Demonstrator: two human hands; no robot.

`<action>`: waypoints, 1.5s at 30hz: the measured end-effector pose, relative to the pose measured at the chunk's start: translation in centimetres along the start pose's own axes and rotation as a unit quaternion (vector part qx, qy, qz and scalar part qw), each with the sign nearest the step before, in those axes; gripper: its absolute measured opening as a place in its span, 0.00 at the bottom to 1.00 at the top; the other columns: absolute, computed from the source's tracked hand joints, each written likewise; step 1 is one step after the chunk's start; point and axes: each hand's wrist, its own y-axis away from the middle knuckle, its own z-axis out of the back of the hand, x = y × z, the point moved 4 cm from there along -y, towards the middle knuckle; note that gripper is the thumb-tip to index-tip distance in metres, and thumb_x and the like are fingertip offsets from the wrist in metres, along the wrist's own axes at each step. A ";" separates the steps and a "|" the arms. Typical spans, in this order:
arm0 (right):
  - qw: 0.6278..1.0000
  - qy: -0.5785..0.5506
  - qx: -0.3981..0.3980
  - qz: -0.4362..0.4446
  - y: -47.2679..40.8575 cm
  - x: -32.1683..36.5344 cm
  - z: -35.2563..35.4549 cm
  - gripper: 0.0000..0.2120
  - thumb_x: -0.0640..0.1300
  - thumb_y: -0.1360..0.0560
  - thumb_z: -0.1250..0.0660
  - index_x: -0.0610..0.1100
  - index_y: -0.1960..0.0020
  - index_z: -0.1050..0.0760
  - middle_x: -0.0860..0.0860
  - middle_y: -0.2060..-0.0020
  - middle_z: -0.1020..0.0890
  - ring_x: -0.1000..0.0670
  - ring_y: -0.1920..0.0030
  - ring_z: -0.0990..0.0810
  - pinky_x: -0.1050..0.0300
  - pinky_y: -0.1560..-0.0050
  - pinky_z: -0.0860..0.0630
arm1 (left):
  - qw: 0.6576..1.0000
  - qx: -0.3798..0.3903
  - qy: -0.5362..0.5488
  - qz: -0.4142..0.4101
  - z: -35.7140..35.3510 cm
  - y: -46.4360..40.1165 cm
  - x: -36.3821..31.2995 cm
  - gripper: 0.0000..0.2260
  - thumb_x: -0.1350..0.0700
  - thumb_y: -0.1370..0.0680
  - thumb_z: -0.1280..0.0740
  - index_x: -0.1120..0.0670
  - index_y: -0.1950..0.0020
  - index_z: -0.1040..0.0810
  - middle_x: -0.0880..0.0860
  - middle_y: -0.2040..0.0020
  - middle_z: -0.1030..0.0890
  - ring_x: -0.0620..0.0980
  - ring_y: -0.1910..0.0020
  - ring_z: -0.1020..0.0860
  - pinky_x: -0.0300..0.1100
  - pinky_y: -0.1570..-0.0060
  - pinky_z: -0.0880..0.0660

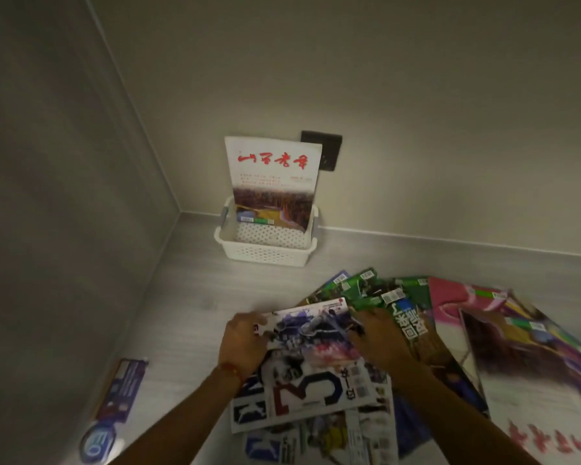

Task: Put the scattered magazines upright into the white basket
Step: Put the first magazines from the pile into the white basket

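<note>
While one magazine (271,182) stands upright in the white basket (265,251), left hand (244,344) and right hand (379,340) apparently pinch the top magazine (316,360) on the floor pile (450,330); blurred.

Basket (265,251) sits on the floor (195,297) near the corner, against the back wall (416,129), ahead of me. One magazine (272,182) stands upright in it, leaning on the wall, partly covering a wall plate (329,152) behind it. Pile of magazines (433,330) spread on the floor before the basket, to the right. My left hand (242,344) and right hand (379,340) are on the top magazine (316,357), either side. Another lone item (121,387) lies far left by the side wall.
</note>
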 end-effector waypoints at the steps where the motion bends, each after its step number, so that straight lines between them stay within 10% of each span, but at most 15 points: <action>1: 0.999 -0.009 0.014 -0.028 1.0 -0.1 -0.9 0.26 0.55 0.24 0.36 0.47 0.29 0.32 0.43 0.35 0.26 0.40 0.35 0.28 0.46 0.36 0.28 | 0.998 0.008 -0.046 0.037 -1.0 1.5 1.1 0.17 0.59 0.27 0.30 0.54 0.38 0.21 0.57 0.36 0.23 0.57 0.38 0.24 0.46 0.38 0.25; 8: 0.996 -0.013 -0.001 -0.094 3.2 2.5 -3.5 0.28 0.52 0.25 0.35 0.40 0.30 0.35 0.39 0.34 0.27 0.37 0.33 0.29 0.42 0.33 0.29 | 0.978 0.014 -0.044 0.203 -3.9 6.7 4.4 0.29 0.54 0.27 0.28 0.55 0.30 0.36 0.59 0.36 0.24 0.60 0.36 0.27 0.55 0.33 0.29; 16: 0.965 -0.261 -0.014 -0.035 3.1 2.0 -1.4 0.09 0.44 0.22 0.32 0.40 0.45 0.21 0.45 0.55 0.18 0.49 0.58 0.19 0.53 0.59 0.21 | 0.939 -0.052 0.153 0.303 -1.7 6.7 6.1 0.26 0.66 0.29 0.27 0.58 0.32 0.29 0.59 0.44 0.18 0.56 0.50 0.18 0.47 0.51 0.19; 22: 0.940 -0.339 -0.005 0.036 4.4 2.3 -0.2 0.15 0.44 0.18 0.40 0.46 0.31 0.30 0.48 0.44 0.22 0.48 0.47 0.21 0.55 0.49 0.21 | 0.950 -0.036 0.150 0.270 -1.3 7.2 6.1 0.21 0.62 0.27 0.27 0.56 0.36 0.27 0.58 0.42 0.19 0.58 0.46 0.19 0.55 0.43 0.20; 29: 0.755 -0.652 0.004 -0.066 7.0 -0.3 0.9 0.16 0.38 0.19 0.38 0.57 0.41 0.22 0.45 0.47 0.15 0.42 0.51 0.15 0.45 0.57 0.17 | 0.949 -0.189 0.119 0.223 -0.1 11.1 3.0 0.36 0.49 0.29 0.24 0.52 0.26 0.36 0.59 0.28 0.34 0.61 0.33 0.31 0.58 0.40 0.25; 32: 0.637 -0.767 0.016 -0.078 7.8 -1.3 0.8 0.19 0.33 0.20 0.40 0.50 0.35 0.25 0.43 0.46 0.16 0.41 0.55 0.16 0.46 0.60 0.19 | 0.880 -0.066 0.391 0.262 -2.6 11.3 -0.5 0.36 0.46 0.29 0.24 0.52 0.26 0.36 0.59 0.35 0.24 0.59 0.41 0.20 0.55 0.49 0.19; 35: 0.600 -0.795 0.064 -0.056 9.1 -0.8 0.4 0.18 0.33 0.20 0.41 0.49 0.35 0.26 0.42 0.50 0.16 0.43 0.57 0.16 0.45 0.59 0.19 | 0.818 0.027 0.552 0.161 -3.7 9.7 -5.4 0.17 0.52 0.22 0.31 0.52 0.34 0.24 0.60 0.40 0.17 0.60 0.44 0.17 0.55 0.51 0.18; 40: 0.624 -0.768 0.117 -0.084 10.3 -2.2 -0.2 0.12 0.30 0.24 0.39 0.38 0.46 0.19 0.36 0.49 0.17 0.36 0.49 0.18 0.44 0.51 0.19 | 0.882 -0.032 0.467 0.056 -0.3 7.3 -8.0 0.13 0.63 0.22 0.33 0.54 0.37 0.22 0.59 0.45 0.15 0.60 0.47 0.17 0.60 0.45 0.20; 45: 0.770 -0.637 0.029 -0.019 8.6 -3.9 3.7 0.16 0.47 0.21 0.35 0.48 0.34 0.26 0.43 0.37 0.20 0.42 0.40 0.19 0.37 0.36 0.25 | 0.935 0.033 0.350 -0.040 4.5 6.1 -9.8 0.13 0.60 0.22 0.31 0.51 0.39 0.23 0.52 0.46 0.14 0.53 0.50 0.15 0.45 0.58 0.17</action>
